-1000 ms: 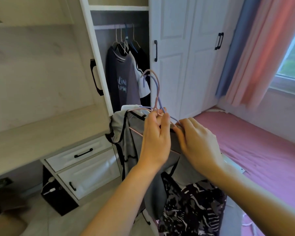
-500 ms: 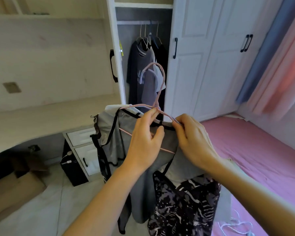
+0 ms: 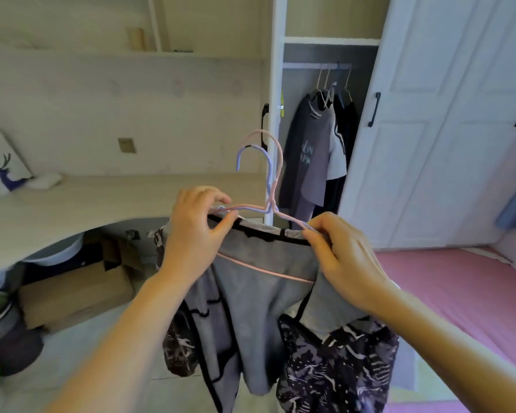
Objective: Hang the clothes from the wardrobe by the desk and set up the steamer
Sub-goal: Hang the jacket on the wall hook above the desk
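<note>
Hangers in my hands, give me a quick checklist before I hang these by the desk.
1. Left hand grips the pink hanger: ok.
2. Right hand pinches the hangers' other shoulder: ok.
3. Purple hanger hook lined up with the pink one: ok.
4. Grey garment seated on its hanger: ok.
5. Patterned garment secure on its hanger: cannot tell.
6. Hanging spot by the desk: cannot tell, none visible.

text: pale lettering | on: hanging grey shirt (image 3: 307,156) | unreadable

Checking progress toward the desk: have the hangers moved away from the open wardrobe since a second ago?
Yes: the hangers now sit left of the wardrobe opening, over the desk.
</note>
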Demonstrator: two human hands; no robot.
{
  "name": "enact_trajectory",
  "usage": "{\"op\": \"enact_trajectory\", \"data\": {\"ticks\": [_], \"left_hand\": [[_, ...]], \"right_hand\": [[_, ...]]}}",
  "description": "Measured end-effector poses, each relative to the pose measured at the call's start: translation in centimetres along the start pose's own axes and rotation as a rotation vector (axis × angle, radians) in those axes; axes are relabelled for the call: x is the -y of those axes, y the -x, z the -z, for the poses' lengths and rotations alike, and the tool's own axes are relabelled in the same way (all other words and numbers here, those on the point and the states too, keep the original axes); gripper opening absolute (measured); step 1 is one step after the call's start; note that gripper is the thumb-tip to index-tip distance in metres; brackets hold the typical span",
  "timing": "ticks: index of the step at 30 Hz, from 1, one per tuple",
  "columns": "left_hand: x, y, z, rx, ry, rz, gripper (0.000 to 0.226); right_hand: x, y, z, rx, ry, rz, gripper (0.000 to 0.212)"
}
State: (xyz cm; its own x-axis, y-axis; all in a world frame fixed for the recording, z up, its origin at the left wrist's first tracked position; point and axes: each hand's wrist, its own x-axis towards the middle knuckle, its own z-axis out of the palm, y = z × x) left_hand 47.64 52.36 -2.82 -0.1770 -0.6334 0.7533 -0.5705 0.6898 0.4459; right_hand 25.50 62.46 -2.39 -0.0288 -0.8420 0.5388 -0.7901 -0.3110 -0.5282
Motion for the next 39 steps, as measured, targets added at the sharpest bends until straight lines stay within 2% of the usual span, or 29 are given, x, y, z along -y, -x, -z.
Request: {"op": "enact_trajectory", "data": {"ticks": [4, 7, 13, 17, 23, 27, 32, 36, 39], "left_hand": [[0.6, 0.8, 1.6, 0.091, 0.068, 0.124, 0.008], [0.7, 1.7, 2.7, 0.087, 0.102, 0.231, 0.01], [2.9, 2.8, 5.4, 0.047, 0.087, 0.28, 0.014], [4.6, 3.5, 7.7, 0.052, 0.112, 0.315, 0.026], [8.5, 5.0, 11.5, -0.008, 0.1, 0.363, 0.012], [11.8, 5.9, 14.6, -0.018, 0.101, 0.359, 0.015], [16.0, 5.9, 18.1, 0.045, 0.073, 0.332, 0.016], [20.4, 4.8, 20.8, 0.115, -0.036, 0.287, 0.012], [23.1, 4.3, 22.9, 0.109, -0.081, 0.284, 0.01]], "right_hand": [[0.5, -0.5, -0.6, 0.036, -0.006, 0.052, 0.016], [1.1, -1.2, -1.3, 0.096, -0.014, 0.059, 0.018], [3.0, -3.2, -3.5, 0.314, -0.107, 0.026, 0.02], [3.9, -4.7, -6.0, 0.442, -0.215, -0.024, 0.024], [6.3, -7.2, -11.2, 0.564, -0.345, -0.045, 0.024], [8.7, -8.6, -14.1, 0.56, -0.345, -0.019, 0.02], [12.1, -10.8, -17.8, 0.532, -0.324, 0.036, 0.016], [14.3, -12.2, -21.0, 0.499, -0.311, 0.117, 0.013], [16.1, -13.3, -23.5, 0.457, -0.273, 0.176, 0.014]]}}
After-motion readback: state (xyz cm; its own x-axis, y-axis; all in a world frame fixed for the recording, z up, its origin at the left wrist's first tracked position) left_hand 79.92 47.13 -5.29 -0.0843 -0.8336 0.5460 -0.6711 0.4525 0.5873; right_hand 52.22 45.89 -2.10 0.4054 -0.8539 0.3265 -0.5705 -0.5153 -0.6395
